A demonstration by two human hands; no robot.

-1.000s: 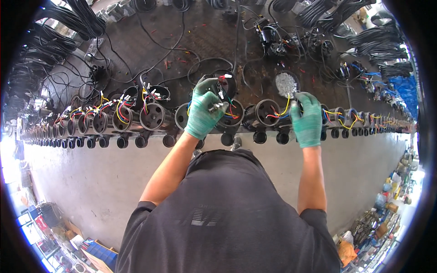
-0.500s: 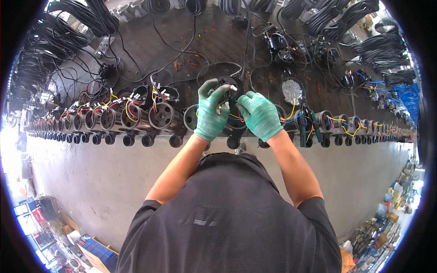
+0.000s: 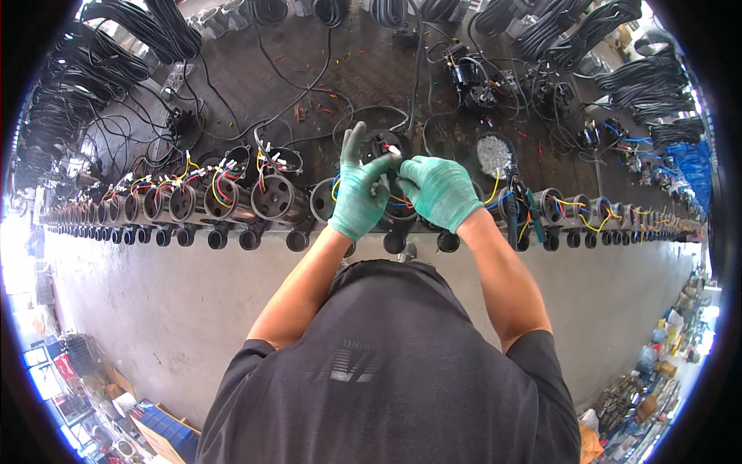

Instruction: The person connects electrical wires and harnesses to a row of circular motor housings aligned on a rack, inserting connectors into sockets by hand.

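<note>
Both my hands wear green gloves and meet over an open dark cylinder in the row at the table's near edge. My left hand (image 3: 360, 192) pinches a small white wire connector (image 3: 393, 150) between thumb and forefinger, its other fingers raised. Close beside it on the right, my right hand (image 3: 442, 192) has its fingertips closed together; what they hold is hidden. Red, blue and yellow wires (image 3: 399, 203) show between the hands. Behind the fingertips sits a dark round part (image 3: 380, 143), partly covered.
Dark metal cylinders (image 3: 274, 197) with coloured wires line the table edge both ways. Pliers (image 3: 533, 213) with dark green handles rest at the right, near a round dish of small clear pieces (image 3: 495, 157). Coiled black cables (image 3: 541, 35) and small motors (image 3: 466, 73) lie farther back.
My right hand has shifted slightly left, its fingertips nearer my left. The raised fingers of my left hand have straightened upward, while its thumb and forefinger have come together at the connector.
</note>
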